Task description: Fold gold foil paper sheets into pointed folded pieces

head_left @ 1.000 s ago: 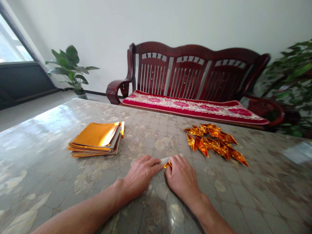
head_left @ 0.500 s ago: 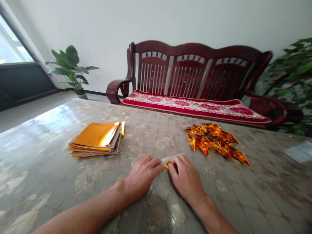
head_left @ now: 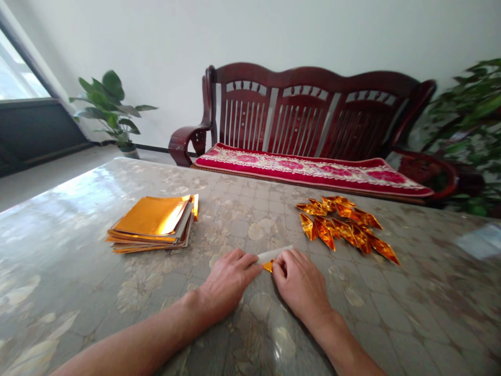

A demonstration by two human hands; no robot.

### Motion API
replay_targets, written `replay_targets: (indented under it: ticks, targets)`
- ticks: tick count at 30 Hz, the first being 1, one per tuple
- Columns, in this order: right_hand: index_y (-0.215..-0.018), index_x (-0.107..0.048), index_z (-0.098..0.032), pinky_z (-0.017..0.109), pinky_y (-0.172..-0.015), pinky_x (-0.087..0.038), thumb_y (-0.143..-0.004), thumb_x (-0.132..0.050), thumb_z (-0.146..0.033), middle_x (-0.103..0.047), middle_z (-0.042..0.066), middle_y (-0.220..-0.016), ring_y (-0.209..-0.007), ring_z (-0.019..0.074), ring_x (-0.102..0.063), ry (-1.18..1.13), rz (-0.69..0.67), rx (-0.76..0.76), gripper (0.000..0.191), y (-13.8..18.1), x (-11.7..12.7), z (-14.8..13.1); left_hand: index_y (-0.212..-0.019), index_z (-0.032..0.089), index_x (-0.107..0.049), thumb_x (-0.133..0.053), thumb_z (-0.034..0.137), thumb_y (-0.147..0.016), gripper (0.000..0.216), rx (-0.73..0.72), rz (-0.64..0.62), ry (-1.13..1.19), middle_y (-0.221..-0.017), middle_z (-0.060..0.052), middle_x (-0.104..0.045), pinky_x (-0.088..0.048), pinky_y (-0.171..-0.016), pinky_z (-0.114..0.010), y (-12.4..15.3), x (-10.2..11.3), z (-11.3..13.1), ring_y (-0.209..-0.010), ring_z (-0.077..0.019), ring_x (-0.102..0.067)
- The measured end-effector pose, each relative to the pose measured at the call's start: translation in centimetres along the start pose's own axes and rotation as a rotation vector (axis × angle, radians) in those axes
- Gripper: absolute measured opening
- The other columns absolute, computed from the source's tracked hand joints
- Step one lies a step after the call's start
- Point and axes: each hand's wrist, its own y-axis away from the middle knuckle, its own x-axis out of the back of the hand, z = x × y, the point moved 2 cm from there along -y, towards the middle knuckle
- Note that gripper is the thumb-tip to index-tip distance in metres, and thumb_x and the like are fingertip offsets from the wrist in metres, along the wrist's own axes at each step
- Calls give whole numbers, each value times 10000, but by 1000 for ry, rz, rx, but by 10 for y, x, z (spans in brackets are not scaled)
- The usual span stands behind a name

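Between my hands, on the table, lies a partly folded sheet of gold foil paper, its pale grey back up and a small gold corner turned over. My left hand presses and pinches its left end with thumb and fingers. At the other end my right hand is closed, its curled fingers and thumb on the paper by the gold corner. Parts of the sheet are hidden under both hands. Off to the left is a stack of gold foil sheets. Several folded gold paper ingots lie in a group on the right.
The table has a shiny, flower-patterned cover. A clear plastic piece lies near its right edge. Behind stands a dark red wooden bench with a red patterned cushion. Potted plants flank the bench.
My right hand has shifted slightly right and down along the paper, baring a little more of the grey strip and gold corner. My left hand stays in place.
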Motion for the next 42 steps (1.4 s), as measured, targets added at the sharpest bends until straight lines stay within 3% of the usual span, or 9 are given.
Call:
replay_targets:
  ticks: [17,24,31,42]
  targets:
    - [-722,-519,-225,319,-653,-284,-862,-545,-168,-605,20,-762,-747,194,-540,61,-18,-15,153,-2,-1,0,-1254,231,-587,-516,161,-954,316,-4,-1,-26,-1184,-49,-646,-501,-900,-394,-1,1,1,-1030,-244,-554]
    - [-860,-550,-226,301,-656,-302,-802,-593,-145,-634,7,-802,-766,194,-560,-41,-6,-77,108,-1,0,2,-1244,218,-578,-500,135,-950,315,-2,-8,-24,-1191,-53,-634,-500,-926,-387,-1,-2,3,-1051,-243,-550]
    - [-762,-553,-224,299,-687,-331,-885,-541,-171,-628,9,-817,-790,188,-557,-74,-51,-1,134,-1,3,3,-1222,187,-571,-503,110,-932,307,-33,-4,-36,-1154,-66,-623,-504,-923,-368,-1,-6,5,-1025,-234,-557]
    - [-872,-572,-230,309,-757,-395,-922,-585,-227,-636,13,-925,-896,208,-573,-177,-145,105,52,1,9,12,-1220,178,-559,-496,166,-971,258,-57,4,-133,-1102,-69,-622,-506,-861,-383,-2,-7,6,-984,-242,-560]
